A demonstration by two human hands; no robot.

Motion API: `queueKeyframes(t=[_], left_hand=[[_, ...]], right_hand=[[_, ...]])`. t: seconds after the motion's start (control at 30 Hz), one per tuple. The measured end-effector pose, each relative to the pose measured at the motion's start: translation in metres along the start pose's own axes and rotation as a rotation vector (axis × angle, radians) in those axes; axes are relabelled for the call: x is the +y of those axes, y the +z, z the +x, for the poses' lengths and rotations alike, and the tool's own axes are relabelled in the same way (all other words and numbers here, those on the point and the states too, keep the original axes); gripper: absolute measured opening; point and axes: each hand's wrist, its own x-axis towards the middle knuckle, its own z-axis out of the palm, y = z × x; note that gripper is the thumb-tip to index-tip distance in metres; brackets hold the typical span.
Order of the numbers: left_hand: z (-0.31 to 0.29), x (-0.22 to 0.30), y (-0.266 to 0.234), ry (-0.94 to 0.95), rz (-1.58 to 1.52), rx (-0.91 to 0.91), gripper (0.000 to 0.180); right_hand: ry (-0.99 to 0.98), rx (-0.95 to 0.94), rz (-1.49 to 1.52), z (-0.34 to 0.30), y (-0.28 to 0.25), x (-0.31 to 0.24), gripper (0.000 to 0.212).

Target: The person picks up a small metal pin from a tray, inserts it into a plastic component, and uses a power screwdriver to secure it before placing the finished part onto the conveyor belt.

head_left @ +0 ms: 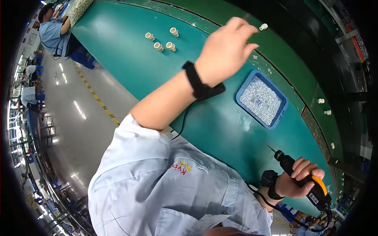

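Observation:
My left hand point(228, 50) is stretched over the far edge of the table. Its thumb and fingers are apart and I see nothing in them. Just beyond the fingertips a small white fitting point(263, 27) lies on the dark green belt point(289, 51). At the lower right my right hand point(301, 179) is wrapped around a black and orange electric screwdriver point(293, 167), its thin bit pointing up and left over the table. Between the two hands sits a blue tray point(239, 96) full of small silvery screws point(260, 100).
Several cream-coloured round fittings point(158, 47) stand on the green table point(118, 43) at the upper left. More white fittings point(327, 112) lie along the belt to the right. A co-worker point(55, 35) sits at the far left end beside a bag of small pale parts point(80, 10).

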Motion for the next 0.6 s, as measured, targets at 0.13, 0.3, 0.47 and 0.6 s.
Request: queueKeyframes(t=[0.13, 0.3, 0.47, 0.6], left_hand=[[-0.041, -0.041, -0.077, -0.195, 0.339, 0.086, 0.027], [-0.067, -0.083, -0.111, -0.353, 0.366, -0.232, 0.026], [-0.077, -0.104, -0.104, -0.359, 0.415, -0.293, 0.025], [-0.067, -0.097, -0.095, -0.422, 0.348, -0.230, 0.021]], right_hand=[[0.015, -0.013, -0.008, 0.007, 0.001, 0.004, 0.027], [0.021, -0.064, 0.008, 0.008, 0.013, 0.008, 0.027], [0.014, -0.058, 0.020, 0.004, 0.022, 0.008, 0.028], [0.030, -0.034, -0.021, -0.001, 0.021, 0.003, 0.028]])
